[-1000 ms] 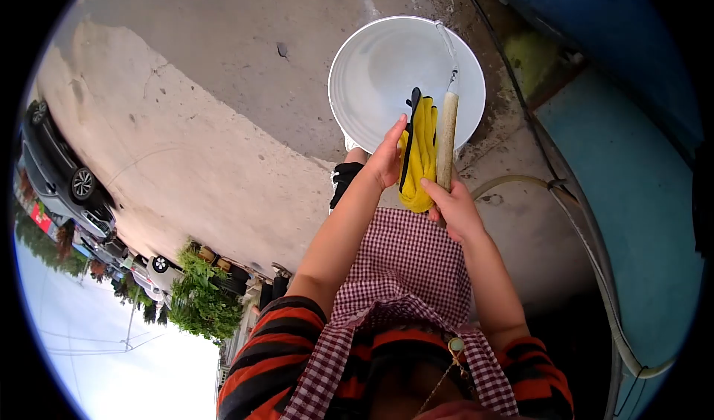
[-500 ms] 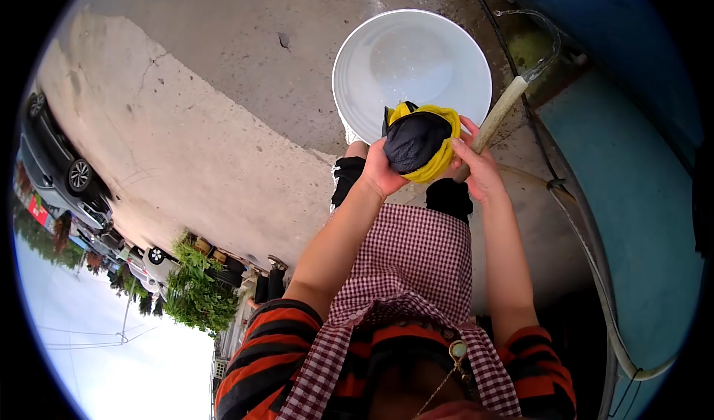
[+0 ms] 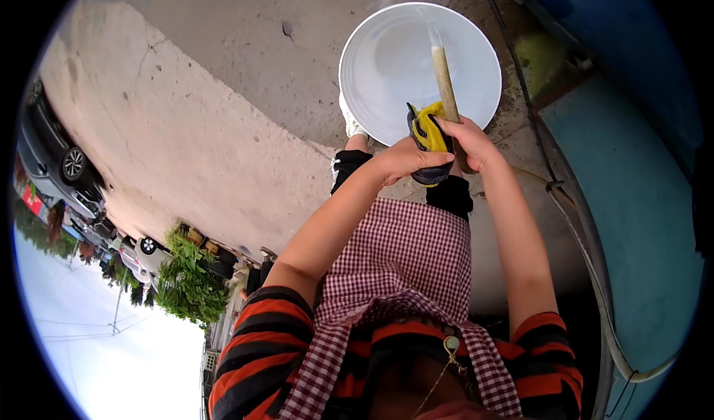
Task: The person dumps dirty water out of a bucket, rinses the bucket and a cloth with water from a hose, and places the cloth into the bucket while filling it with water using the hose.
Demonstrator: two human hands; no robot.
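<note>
My left hand (image 3: 407,158) is closed around a bunched yellow and black cloth item (image 3: 428,126), its thumb lying across the folds. The right hand (image 3: 468,142) is wrapped round a pale hose (image 3: 444,85) and presses against the cloth's right side. Water streams from the hose's mouth into a round white tub (image 3: 364,108) on the ground in front of me. Both hands are just over the tub's near rim. The cloth's exact kind cannot be made out, and its lower part is partly hidden by my fingers.
Concrete ground (image 3: 223,130) spreads to the left, with parked cars (image 3: 63,152) and a leafy plant (image 3: 186,279) farther off. On the right stand a teal panel (image 3: 625,197) and a blue surface (image 3: 610,41). A dark cable (image 3: 513,56) runs beside the tub.
The hose has swung left, so its water now falls into the tub instead of outside it. The cloth, earlier spread into a round shape, is now squeezed narrower and slightly further right.
</note>
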